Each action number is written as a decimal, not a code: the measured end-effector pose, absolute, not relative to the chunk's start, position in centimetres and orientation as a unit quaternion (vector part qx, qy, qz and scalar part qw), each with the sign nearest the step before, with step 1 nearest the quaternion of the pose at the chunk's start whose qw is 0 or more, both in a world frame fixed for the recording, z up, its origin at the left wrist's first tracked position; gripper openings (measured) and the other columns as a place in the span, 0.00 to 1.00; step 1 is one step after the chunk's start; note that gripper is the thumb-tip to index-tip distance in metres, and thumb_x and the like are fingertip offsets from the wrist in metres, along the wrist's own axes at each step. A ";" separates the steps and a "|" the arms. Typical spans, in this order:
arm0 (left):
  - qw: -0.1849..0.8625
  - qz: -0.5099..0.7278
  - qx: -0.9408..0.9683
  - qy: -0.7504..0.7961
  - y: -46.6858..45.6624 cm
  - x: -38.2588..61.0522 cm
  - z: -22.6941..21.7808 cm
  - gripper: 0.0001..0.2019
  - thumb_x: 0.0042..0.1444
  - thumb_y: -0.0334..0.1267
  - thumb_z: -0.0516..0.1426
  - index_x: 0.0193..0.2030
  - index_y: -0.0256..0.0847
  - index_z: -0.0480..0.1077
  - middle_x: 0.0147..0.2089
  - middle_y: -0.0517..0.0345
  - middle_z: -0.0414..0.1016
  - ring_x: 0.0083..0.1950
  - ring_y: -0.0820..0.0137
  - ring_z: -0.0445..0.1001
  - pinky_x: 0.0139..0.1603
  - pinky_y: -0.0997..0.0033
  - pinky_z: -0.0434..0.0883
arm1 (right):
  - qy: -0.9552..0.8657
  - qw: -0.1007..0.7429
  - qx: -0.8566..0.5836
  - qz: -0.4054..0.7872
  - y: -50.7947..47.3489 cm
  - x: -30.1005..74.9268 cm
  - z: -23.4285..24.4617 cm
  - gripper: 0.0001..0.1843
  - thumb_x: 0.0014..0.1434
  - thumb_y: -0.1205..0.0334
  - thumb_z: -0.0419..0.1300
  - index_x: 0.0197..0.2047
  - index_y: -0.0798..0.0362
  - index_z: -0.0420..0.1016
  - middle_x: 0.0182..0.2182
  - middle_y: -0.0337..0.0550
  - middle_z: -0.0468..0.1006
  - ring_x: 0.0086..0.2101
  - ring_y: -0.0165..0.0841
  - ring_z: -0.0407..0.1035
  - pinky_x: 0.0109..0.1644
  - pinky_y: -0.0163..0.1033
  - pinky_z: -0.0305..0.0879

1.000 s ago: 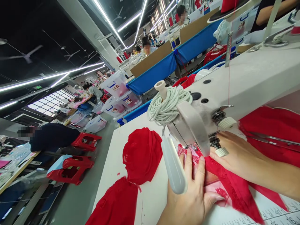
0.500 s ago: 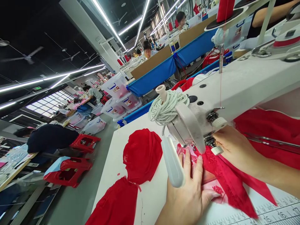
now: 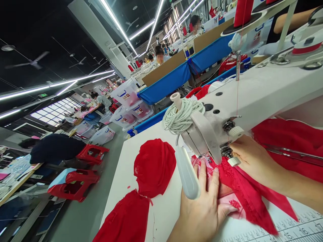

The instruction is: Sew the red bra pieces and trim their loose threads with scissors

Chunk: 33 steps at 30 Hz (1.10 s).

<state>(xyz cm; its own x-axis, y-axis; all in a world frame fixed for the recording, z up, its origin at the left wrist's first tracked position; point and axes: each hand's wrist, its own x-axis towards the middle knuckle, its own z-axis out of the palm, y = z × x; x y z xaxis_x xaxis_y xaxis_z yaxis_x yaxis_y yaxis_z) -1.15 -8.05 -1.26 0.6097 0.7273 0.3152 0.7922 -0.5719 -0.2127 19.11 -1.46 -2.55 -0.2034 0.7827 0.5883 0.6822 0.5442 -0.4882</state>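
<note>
A white sewing machine [image 3: 254, 94] stands on a white table [image 3: 161, 215]. Red lace fabric [image 3: 242, 191] lies under its needle area. My left hand [image 3: 202, 208] rests flat on that fabric, fingers stretched toward the presser foot, partly behind a white lamp head [image 3: 187, 176]. My right hand [image 3: 254, 161] lies on the fabric just right of the needle, under the machine's arm; its fingertips are hidden by the machine head.
Stitched red cup pieces [image 3: 153, 166] lie left of the machine, more red cloth [image 3: 126, 218] at the table's front left. Scissors [image 3: 290, 152] rest on a red pile [image 3: 292, 137]. A coiled white cord [image 3: 183, 116] sits on the machine. Red stools [image 3: 75, 183], plastic bins [image 3: 126, 94] and other workers fill the aisle.
The view has shifted slightly. Both hands stay on the red fabric at the needle; the fabric has fed a little under the foot.
</note>
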 end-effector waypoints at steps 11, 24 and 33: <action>0.126 -0.110 -0.879 -0.447 -8.1 -1.4 -1.8 0.35 0.60 0.64 0.48 0.66 0.44 0.64 0.65 0.42 0.68 0.61 0.48 0.71 0.63 0.42 0.62 | -0.785 0.371 -0.494 0.048 -1.9 19.4 -2.8 0.12 0.67 0.61 0.50 0.35 0.50 0.72 0.38 0.51 0.75 0.43 0.45 0.69 0.46 0.48 0.66; 0.027 -0.090 -0.908 -0.408 -8.8 -2.0 1.7 0.22 0.64 0.53 0.51 0.55 0.41 0.72 0.49 0.47 0.77 0.46 0.56 0.75 0.47 0.55 0.72 | -0.788 0.203 -0.553 0.181 -4.4 18.3 -0.9 0.09 0.56 0.67 0.51 0.27 0.49 0.69 0.21 0.39 0.74 0.24 0.35 0.68 0.28 0.37 0.56; -0.058 -0.003 -0.778 -0.626 -11.8 -1.6 3.8 0.08 0.65 0.38 0.53 0.40 0.39 0.71 0.40 0.53 0.75 0.40 0.61 0.74 0.38 0.64 0.67 | -0.786 0.197 -0.487 0.326 -10.8 16.1 -0.4 0.09 0.59 0.65 0.50 0.28 0.50 0.67 0.20 0.34 0.70 0.22 0.30 0.63 0.24 0.33 0.56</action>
<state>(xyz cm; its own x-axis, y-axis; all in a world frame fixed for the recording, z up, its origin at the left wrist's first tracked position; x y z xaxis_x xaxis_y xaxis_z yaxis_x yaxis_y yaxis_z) -1.60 -11.83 3.79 0.2159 0.9740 -0.0680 0.9733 -0.2092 0.0943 16.10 -10.82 -0.44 -0.4481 0.8939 -0.0088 0.6373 0.3125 -0.7043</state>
